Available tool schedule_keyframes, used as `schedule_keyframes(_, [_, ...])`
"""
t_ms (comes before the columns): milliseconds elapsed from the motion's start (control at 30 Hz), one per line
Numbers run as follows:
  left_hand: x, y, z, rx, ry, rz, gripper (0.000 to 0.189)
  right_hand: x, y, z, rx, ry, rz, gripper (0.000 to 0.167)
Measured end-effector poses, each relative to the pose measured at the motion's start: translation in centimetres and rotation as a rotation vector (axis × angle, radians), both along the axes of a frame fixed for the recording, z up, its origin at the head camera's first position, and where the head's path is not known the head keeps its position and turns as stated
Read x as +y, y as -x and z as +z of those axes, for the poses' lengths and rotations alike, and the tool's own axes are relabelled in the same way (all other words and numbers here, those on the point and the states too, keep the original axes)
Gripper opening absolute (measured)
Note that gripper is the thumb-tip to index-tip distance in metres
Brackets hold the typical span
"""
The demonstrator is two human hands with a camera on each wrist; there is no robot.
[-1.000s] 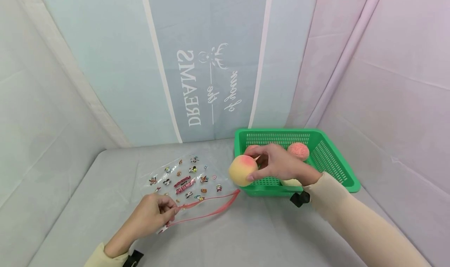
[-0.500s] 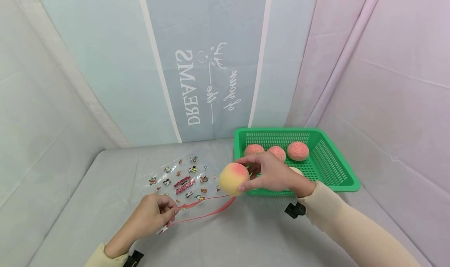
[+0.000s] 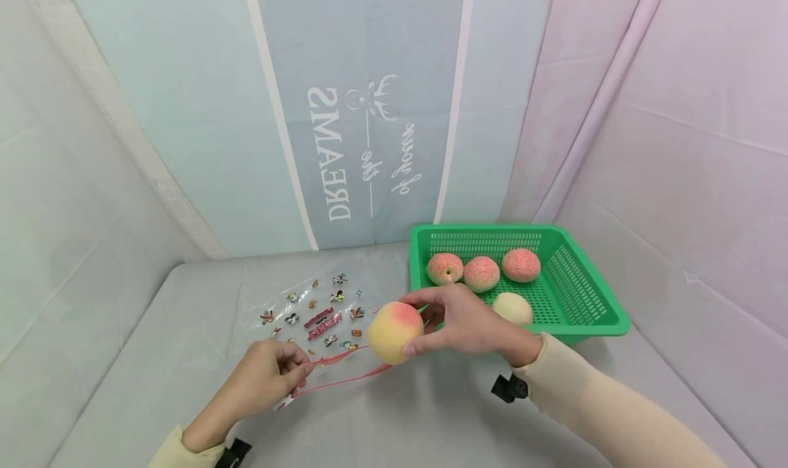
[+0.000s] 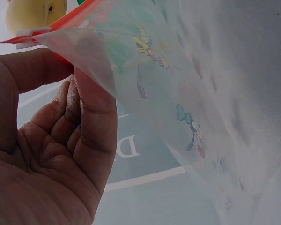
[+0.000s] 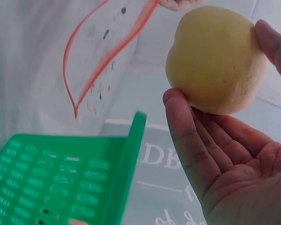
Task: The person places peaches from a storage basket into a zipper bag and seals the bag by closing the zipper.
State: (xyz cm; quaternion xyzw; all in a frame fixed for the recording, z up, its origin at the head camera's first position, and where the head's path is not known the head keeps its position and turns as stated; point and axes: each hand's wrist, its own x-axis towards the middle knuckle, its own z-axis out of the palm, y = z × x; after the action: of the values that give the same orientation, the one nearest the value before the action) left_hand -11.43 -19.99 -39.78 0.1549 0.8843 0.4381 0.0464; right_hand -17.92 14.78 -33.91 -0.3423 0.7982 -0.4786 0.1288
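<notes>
A clear zip bag point(image 3: 308, 304) with cartoon prints and a red-edged mouth lies on the grey surface, its mouth spread apart. My left hand point(image 3: 265, 378) pinches the bag's rim near the slider end; in the left wrist view, thumb and index finger point(image 4: 96, 108) meet on the film. A yellow peach with a red blush point(image 3: 394, 334) is held between the thumb and fingers of my right hand point(image 3: 462, 323), over the right part of the bag's mouth. The right wrist view shows the peach point(image 5: 215, 61) above the curled fingers. Whether it touches the bag cannot be told.
A green perforated basket point(image 3: 591, 283) stands at the right, behind my right hand. Inside lie pink peaches point(image 3: 522, 265) and a pale one point(image 3: 512, 308). Fabric walls rise at the left, right and back.
My right hand has carried the yellow peach left and toward me, from the basket's near-left corner to the bag's mouth. The left hand has stayed in place on the rim.
</notes>
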Motion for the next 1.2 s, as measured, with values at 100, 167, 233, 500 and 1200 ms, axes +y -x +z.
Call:
schedule_keyframes(100, [0.0,0.0,-0.1,-0.005,-0.001,-0.002,0.014,-0.3,-0.5,-0.3,-0.023,0.012,-0.011,0.062])
schedule_keyframes(167, [-0.1,0.0,-0.1,-0.010,0.001,-0.001,0.014,-0.5,-0.8,-0.5,-0.033,0.014,-0.016,0.064])
schedule_keyframes(233, [-0.1,0.1,-0.1,-0.016,0.005,0.001,0.014,-0.7,-1.1,-0.6,-0.045,0.021,-0.014,0.064])
schedule_keyframes(500, [0.0,0.0,0.1,-0.012,-0.009,-0.003,0.014,-1.6,-2.2,-1.8,-0.056,0.042,0.003,0.064])
schedule_keyframes(1200, [0.0,-0.2,0.2,-0.005,-0.023,-0.002,0.013,-3.4,-3.7,-5.3,-0.032,-0.007,-0.078,0.065])
